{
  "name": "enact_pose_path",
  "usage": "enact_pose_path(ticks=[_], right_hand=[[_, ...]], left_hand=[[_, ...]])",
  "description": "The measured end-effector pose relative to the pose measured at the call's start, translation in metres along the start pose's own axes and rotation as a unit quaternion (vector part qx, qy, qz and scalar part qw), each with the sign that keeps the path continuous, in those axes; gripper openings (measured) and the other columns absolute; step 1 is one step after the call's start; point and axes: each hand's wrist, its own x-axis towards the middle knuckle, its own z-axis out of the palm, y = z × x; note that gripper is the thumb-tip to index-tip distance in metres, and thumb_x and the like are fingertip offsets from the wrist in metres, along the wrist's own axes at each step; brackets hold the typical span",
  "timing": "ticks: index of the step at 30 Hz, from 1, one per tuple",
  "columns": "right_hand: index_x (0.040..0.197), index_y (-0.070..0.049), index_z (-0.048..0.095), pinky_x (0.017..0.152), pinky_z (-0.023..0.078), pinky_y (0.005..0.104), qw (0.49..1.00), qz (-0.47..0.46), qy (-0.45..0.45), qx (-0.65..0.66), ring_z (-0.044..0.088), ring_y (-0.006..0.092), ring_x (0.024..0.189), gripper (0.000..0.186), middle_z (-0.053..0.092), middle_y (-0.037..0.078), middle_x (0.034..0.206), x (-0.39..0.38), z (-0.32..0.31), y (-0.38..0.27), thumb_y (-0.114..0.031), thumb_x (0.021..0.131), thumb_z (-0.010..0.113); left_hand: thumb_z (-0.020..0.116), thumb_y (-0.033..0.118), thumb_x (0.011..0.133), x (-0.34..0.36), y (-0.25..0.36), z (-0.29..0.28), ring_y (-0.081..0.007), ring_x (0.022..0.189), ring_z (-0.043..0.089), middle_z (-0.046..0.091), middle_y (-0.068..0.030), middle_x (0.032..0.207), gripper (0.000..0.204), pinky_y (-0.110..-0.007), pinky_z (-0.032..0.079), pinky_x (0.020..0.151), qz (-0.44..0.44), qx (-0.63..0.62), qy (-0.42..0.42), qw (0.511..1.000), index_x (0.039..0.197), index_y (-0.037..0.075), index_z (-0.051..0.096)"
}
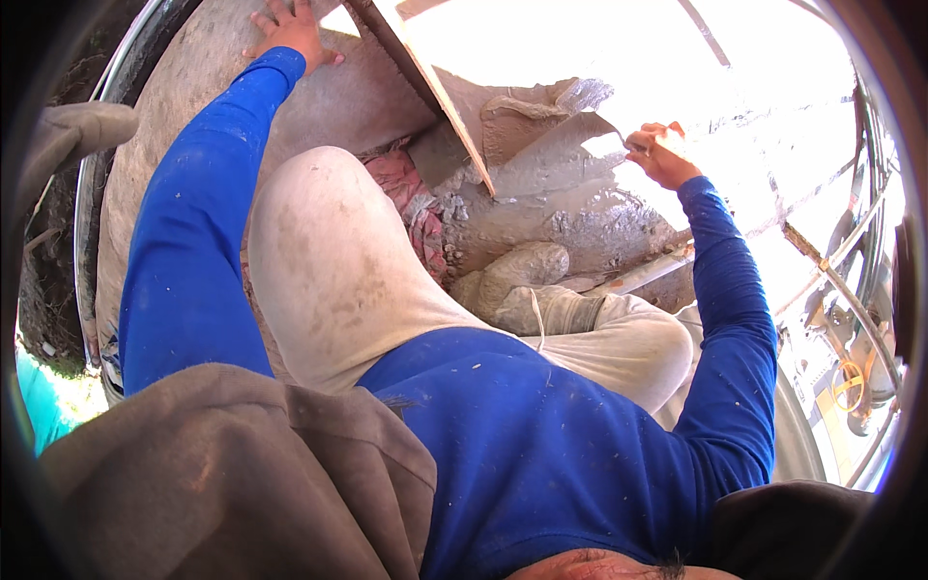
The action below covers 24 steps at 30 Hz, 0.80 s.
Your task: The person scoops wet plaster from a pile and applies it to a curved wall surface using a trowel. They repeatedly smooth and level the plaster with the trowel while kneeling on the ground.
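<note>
My left hand [294, 39] lies at the far left with its fingers spread on a smooth grey-brown surface [348, 101]. On the right, my right hand [664, 155] is closed, with thumb and fingers drawn together. It is at the corner of a thin grey sheet-like piece [570, 140]. Glare hides what the fingers hold, if anything. Below that hand, wet grey mud [590, 227] glistens. A long narrow wooden strip [440, 92] slants down between my hands, its lower end close to the mud.
A crumpled red-and-white cloth [411, 198] lies beside my raised knee [324, 193]. My mud-caked foot [527, 275] is tucked in front of me, near a pale pole [648, 273]. Thin rods [822, 256] cross at the right. A dark curved rim [92, 222] runs along the left.
</note>
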Motion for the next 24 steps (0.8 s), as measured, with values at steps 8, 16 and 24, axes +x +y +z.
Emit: enact_pose_path(ticks=[8, 16, 24], right_hand=[[0.099, -0.012, 0.076, 0.101, 0.036, 0.0489, 0.999, -0.035, -0.025, 0.017, 0.067, 0.0278, 0.103, 0.016, 0.07, 0.009, 0.092, 0.035, 0.0, -0.02, -0.026, 0.092, 0.076], [0.098, -0.009, 0.078, 0.1, 0.037, 0.0477, 0.998, -0.066, -0.004, -0.018, 0.068, 0.0274, 0.101, 0.016, 0.072, 0.008, 0.093, 0.096, -0.065, -0.035, -0.023, 0.091, 0.075], [0.116, -0.014, 0.078, 0.114, 0.037, 0.0495, 0.998, -0.03, -0.003, -0.051, 0.07, 0.0291, 0.108, 0.028, 0.077, 0.008, 0.105, 0.145, -0.104, -0.026, -0.031, 0.096, 0.071]], left_hand=[[0.094, 0.05, 0.072, -0.013, 0.006, -0.012, -0.0597, 0.155, 0.013, 0.004, -0.0355, 0.171, 0.139, -0.066, 0.033, 0.121, -0.061, -0.113, 0.016, 0.992, 0.168, 0.003, 0.005], [0.097, 0.049, 0.068, -0.015, 0.007, -0.018, -0.0572, 0.157, 0.011, 0.001, -0.0319, 0.173, 0.143, -0.071, 0.036, 0.117, -0.087, -0.138, 0.0, 0.987, 0.169, 0.007, 0.005], [0.098, 0.049, 0.065, -0.009, 0.001, -0.008, -0.0558, 0.158, 0.01, -0.001, -0.0283, 0.174, 0.147, -0.078, 0.033, 0.114, -0.079, -0.142, 0.018, 0.986, 0.17, 0.01, 0.003]])
